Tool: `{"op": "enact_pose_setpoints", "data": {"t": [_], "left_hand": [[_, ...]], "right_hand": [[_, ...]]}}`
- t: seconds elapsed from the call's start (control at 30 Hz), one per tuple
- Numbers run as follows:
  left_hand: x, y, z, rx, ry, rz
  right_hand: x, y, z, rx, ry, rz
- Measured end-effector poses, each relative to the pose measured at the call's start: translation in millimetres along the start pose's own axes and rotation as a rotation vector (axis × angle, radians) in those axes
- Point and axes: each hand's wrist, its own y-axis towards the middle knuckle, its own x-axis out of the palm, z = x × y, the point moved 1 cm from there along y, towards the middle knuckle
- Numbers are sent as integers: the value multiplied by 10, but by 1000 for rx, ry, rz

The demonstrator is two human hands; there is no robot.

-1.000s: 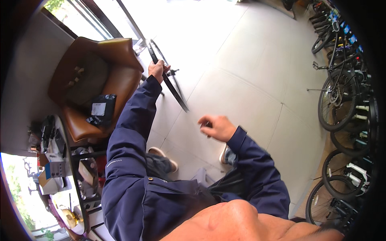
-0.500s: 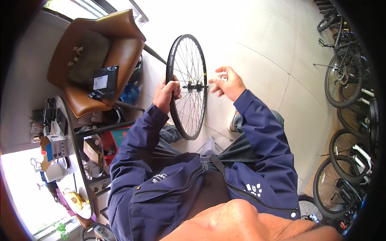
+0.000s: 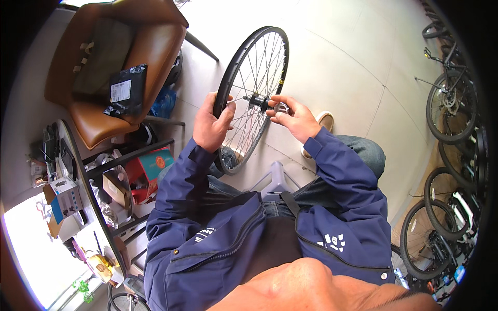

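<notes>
A black bicycle wheel (image 3: 232, 71) without a tyre stands upright in front of me, tilted to the right at its top. My left hand (image 3: 213, 125) is closed round the near left side of its rim, thumb toward the spokes. My right hand (image 3: 298, 120) pinches a small silver metal ring (image 3: 281, 108) at the right end of the black hub (image 3: 256, 100). Whether the ring touches the hub or axle I cannot tell. Fingers partly hide that end of the hub.
A brown armchair (image 3: 155, 57) with a black plastic parcel (image 3: 128, 90) stands at the left. Below it is a shelf unit (image 3: 104, 217) with boxes. A grey stand (image 3: 277, 181) is between my legs. Several bicycles (image 3: 451, 109) line the right side.
The wheel has tilted, its top swinging right and away. My right hand has come in to the hub with the ring, now plainly visible. My left hand keeps its hold on the rim.
</notes>
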Motion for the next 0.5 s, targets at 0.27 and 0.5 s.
{"op": "enact_pose_setpoints", "data": {"t": [0.27, 0.5], "left_hand": [[-131, 74, 35, -12, 26, -39], [-240, 175, 13, 157, 280, 111]], "right_hand": [[85, -45, -759, -78, -48, -38], [-137, 252, -1262, -264, -328, 13]]}}
